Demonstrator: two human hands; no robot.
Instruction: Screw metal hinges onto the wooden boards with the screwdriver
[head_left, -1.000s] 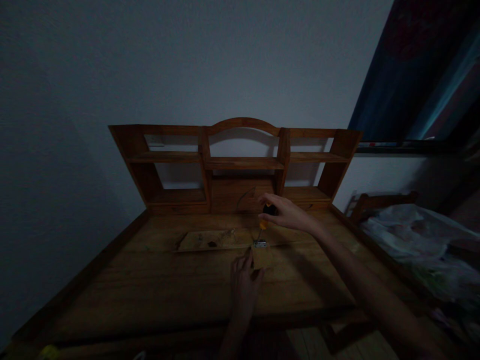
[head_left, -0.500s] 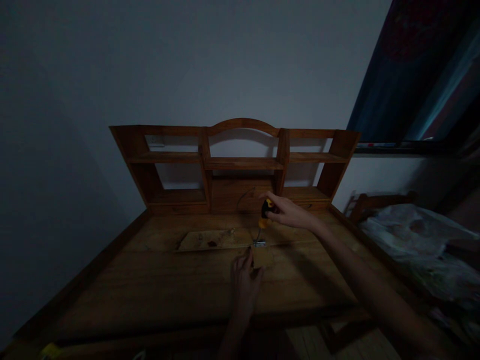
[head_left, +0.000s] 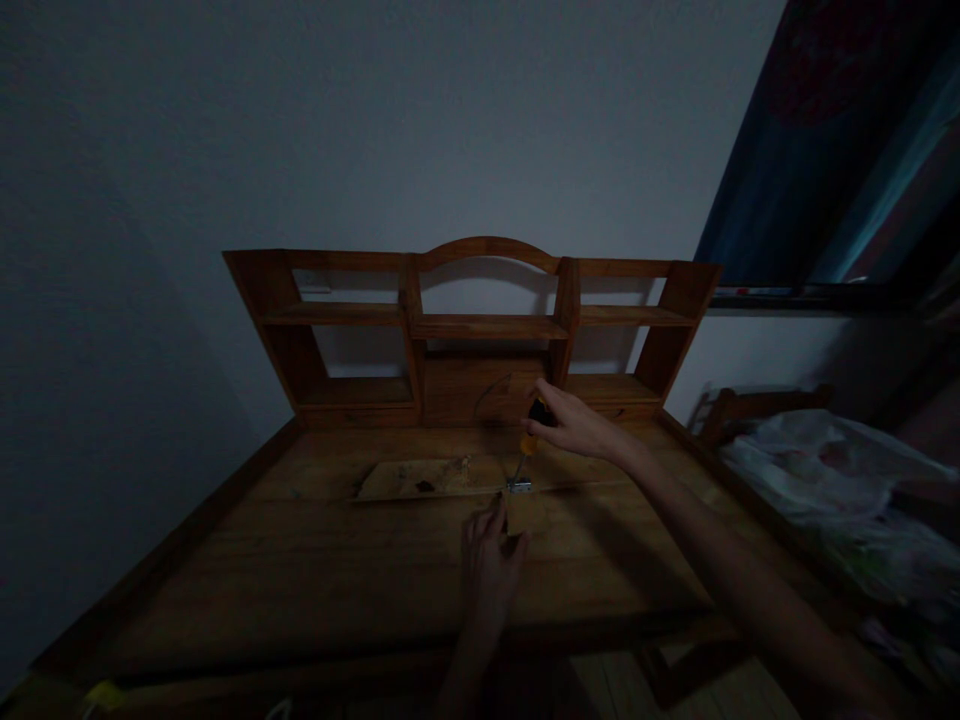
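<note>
My right hand [head_left: 568, 420] grips the black and yellow handle of a screwdriver [head_left: 529, 440], held nearly upright and leaning slightly. Its tip reaches down to a small silver metal hinge [head_left: 519, 485]. That hinge lies along the far edge of a small square wooden block [head_left: 526, 513] on the desk. My left hand [head_left: 493, 550] is closed on the block's left and near sides, thumb and forefinger bent round it. Whether the tip sits in a screw is too small to tell.
A wooden desk [head_left: 337, 570] spreads beneath my hands. Left of the hinge lies a rough, broken strip of wood [head_left: 412, 480]. A shelf unit [head_left: 487, 327] stands at the desk's back against the wall. Plastic bags [head_left: 832, 480] lie at the right, below a dark curtain [head_left: 787, 170].
The right hand's fingers have shifted slightly round the screwdriver handle, and the handle's angle has changed a little. The tip stays at the hinge; my left hand keeps its place on the block.
</note>
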